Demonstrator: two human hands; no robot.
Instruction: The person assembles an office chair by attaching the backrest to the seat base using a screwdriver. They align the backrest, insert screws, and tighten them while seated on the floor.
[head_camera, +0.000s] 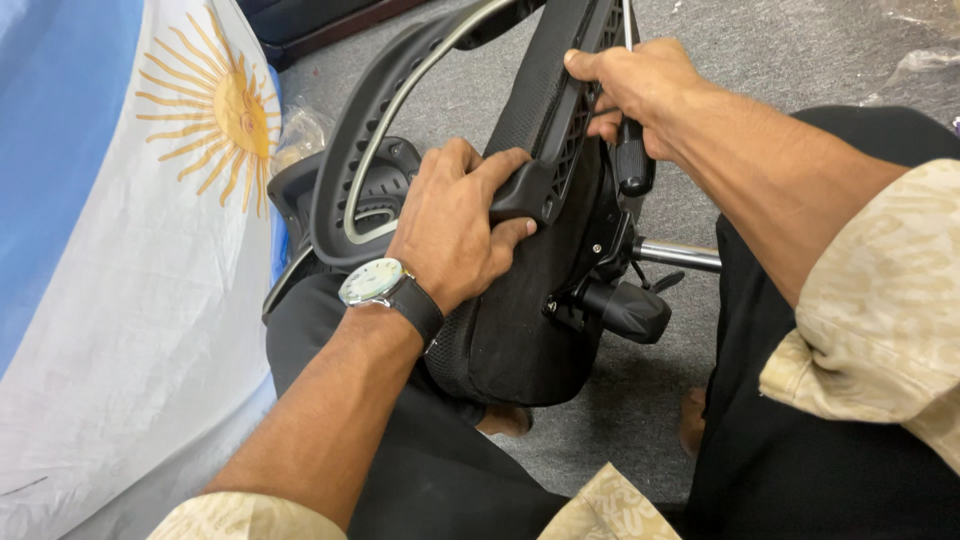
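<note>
One black office chair (520, 300) lies tipped across the person's lap, padded seat on edge, curved plastic back with a grey trim arc, one chrome post sticking out right. Left hand (455, 225) is clamped around one black bracket (530, 190); right hand (635, 90) is fisted on one screwdriver (632, 150), black handle down

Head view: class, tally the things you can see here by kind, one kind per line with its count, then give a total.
Hands: 2, left hand, right hand
Chair: 1, black chair
Screwdriver: 1, screwdriver
Watch: 1, watch
Flag: 1, flag
Total: 6
</note>
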